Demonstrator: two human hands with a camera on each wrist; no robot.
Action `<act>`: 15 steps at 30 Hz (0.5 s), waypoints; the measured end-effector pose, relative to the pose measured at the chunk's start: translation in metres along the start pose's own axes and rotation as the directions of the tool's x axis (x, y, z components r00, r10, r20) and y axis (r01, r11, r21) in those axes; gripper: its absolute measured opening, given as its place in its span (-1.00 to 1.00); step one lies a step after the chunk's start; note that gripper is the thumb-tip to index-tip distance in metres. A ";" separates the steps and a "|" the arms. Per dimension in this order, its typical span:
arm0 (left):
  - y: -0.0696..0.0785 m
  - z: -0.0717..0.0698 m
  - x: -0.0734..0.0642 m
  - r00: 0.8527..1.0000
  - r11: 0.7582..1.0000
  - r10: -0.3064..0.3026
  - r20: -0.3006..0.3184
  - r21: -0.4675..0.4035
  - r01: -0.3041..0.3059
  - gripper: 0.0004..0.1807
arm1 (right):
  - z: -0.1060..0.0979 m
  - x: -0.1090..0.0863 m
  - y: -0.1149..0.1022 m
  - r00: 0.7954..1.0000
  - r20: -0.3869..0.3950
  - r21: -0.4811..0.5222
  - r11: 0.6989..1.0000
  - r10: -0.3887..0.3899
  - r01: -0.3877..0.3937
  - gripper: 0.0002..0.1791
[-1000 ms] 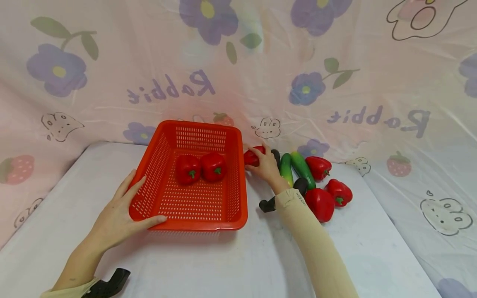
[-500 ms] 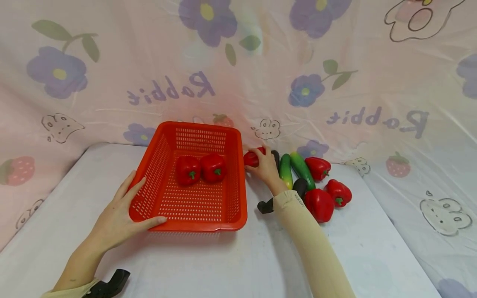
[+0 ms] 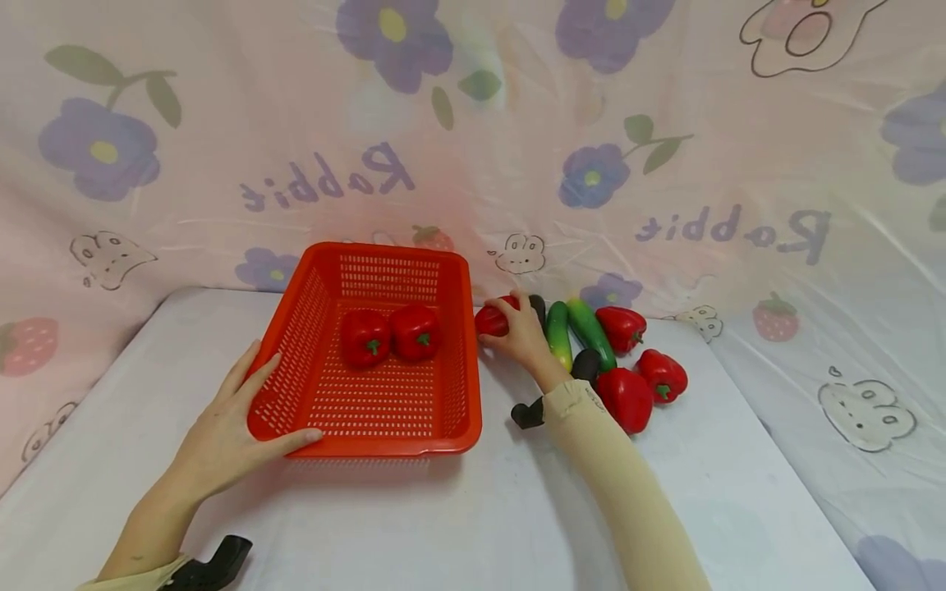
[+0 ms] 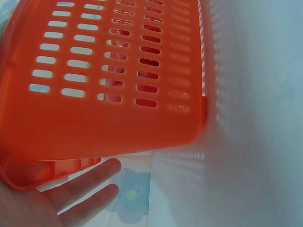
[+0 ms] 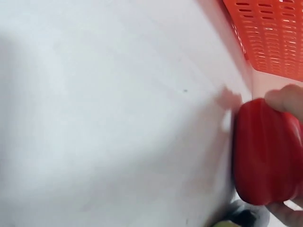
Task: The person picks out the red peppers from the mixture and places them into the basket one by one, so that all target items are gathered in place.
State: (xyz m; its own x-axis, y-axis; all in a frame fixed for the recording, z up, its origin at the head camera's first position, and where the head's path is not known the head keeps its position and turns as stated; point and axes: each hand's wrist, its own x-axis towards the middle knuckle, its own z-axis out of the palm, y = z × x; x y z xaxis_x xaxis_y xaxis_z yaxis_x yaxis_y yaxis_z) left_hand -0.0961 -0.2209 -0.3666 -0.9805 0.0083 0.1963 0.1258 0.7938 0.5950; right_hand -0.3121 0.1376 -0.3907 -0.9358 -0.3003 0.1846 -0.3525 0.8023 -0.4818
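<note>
A red plastic basket [image 3: 384, 447] with slotted walls holds two red bell peppers [image 3: 365, 338]. At its front left corner my left hand [image 3: 222, 427] rests with spread, fairly straight fingers, the thumb over the front rim. In the left wrist view two fingers [image 4: 90, 191] extend beneath the rim, outside the wall. My right hand [image 3: 526, 341] grips another red bell pepper [image 3: 492, 321] just outside the basket's right wall. The right wrist view shows that pepper [image 5: 262, 151] between thumb and fingers, close to the white tabletop; whether it touches is unclear.
Right of that hand lie two green cucumbers [image 3: 591, 335], dark eggplant-like pieces [image 3: 587, 364] and more red bell peppers [image 3: 626, 400]. A printed curtain [image 3: 458, 164] hangs behind the white table [image 3: 414, 525]. Black wrist mounts [image 3: 210, 565] sit at the cuffs.
The whole head view has shifted slightly left. Both hands keep nearly the same places, with the right hand still gripping the bell pepper beside the basket.
</note>
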 end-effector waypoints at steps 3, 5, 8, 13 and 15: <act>-0.001 0.000 0.000 1.000 1.000 0.002 -0.004 0.006 -0.002 0.19 | -0.002 -0.004 0.000 0.999 0.012 0.001 0.999 -0.038 0.038 -0.35; -0.001 0.000 0.000 1.000 1.000 0.000 -0.001 0.008 0.000 0.19 | -0.003 -0.006 0.000 0.998 0.016 0.004 0.999 -0.054 0.054 -0.34; -0.001 0.000 0.000 1.000 1.000 -0.005 0.005 0.009 0.005 0.19 | -0.005 -0.010 0.000 0.998 0.014 0.009 0.998 -0.056 0.056 -0.35; 0.000 0.001 0.000 1.000 1.000 -0.008 0.008 0.011 0.008 0.19 | -0.007 -0.013 0.002 0.998 0.006 0.005 0.998 -0.065 0.065 -0.34; 0.000 0.000 0.000 1.000 1.000 -0.011 0.010 0.013 0.011 0.19 | -0.009 -0.014 0.002 0.997 0.007 -0.002 0.998 -0.070 0.070 -0.34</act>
State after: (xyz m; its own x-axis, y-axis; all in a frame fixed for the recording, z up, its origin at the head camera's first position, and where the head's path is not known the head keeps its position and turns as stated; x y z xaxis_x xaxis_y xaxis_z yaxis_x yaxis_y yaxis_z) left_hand -0.0966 -0.2208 -0.3669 -0.9834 0.0060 0.1816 0.1132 0.8019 0.5866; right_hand -0.2996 0.1483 -0.3867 -0.9087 -0.3598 0.2118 -0.4175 0.7801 -0.4659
